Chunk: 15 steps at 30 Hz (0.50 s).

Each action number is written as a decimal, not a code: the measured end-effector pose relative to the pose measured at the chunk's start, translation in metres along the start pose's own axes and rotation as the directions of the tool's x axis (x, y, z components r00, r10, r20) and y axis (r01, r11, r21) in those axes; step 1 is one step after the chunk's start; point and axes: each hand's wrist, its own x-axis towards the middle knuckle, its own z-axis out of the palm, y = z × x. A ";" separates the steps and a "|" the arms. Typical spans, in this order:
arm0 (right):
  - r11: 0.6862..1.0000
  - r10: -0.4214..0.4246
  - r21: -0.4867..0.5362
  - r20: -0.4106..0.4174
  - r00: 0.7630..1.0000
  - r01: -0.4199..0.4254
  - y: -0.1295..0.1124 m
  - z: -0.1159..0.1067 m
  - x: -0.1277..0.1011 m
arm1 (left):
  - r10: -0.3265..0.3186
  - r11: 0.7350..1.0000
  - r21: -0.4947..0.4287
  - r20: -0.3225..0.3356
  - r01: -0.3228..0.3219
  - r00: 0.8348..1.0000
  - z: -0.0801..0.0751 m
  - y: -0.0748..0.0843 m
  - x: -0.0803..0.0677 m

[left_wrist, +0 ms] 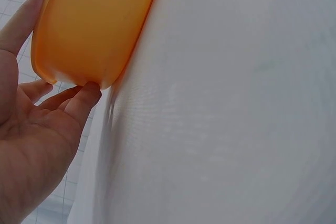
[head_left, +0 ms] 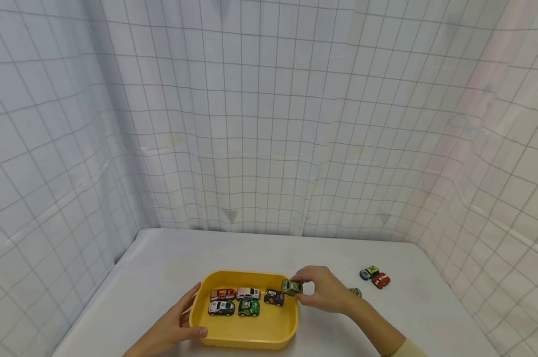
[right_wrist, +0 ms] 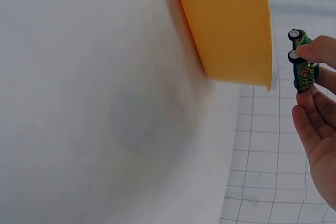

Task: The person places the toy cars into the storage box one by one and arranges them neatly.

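My left hand (head_left: 172,320) grips the left end of a yellow tray (head_left: 246,331), thumb at its front corner and fingers against the outer end wall. My right hand (head_left: 324,290) pinches a green patterned toy car (head_left: 291,287) between thumb and fingers, above the tray's right rim at the back. In the right wrist view the toy car's wheels face the tray wall (right_wrist: 231,30). Inside the tray stand an orange-red car (head_left: 222,294), a white-and-pink car (head_left: 248,293), a white car (head_left: 221,308), a green car (head_left: 248,308) and a blue car (head_left: 273,297).
On the white table (head_left: 411,317), right of the tray, a green-and-blue car (head_left: 369,272) sits beside a red car (head_left: 381,280). Another small car (head_left: 355,292) is partly hidden behind my right wrist. Gridded white curtains (head_left: 269,124) enclose the table's back and sides.
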 end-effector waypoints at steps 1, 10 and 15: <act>1.000 -0.004 0.002 0.007 1.000 0.004 -0.001 0.002 0.002 | 0.006 1.000 -0.002 0.004 -0.006 1.000 -0.001 0.000 0.000; 0.999 -0.035 0.015 0.060 0.998 0.034 -0.007 0.023 0.014 | 0.051 0.999 0.016 0.027 -0.052 0.998 -0.003 0.000 0.001; 0.999 -0.034 0.019 0.093 0.995 0.032 -0.008 0.032 0.019 | 0.041 0.999 0.017 0.020 -0.042 0.999 -0.003 -0.001 0.001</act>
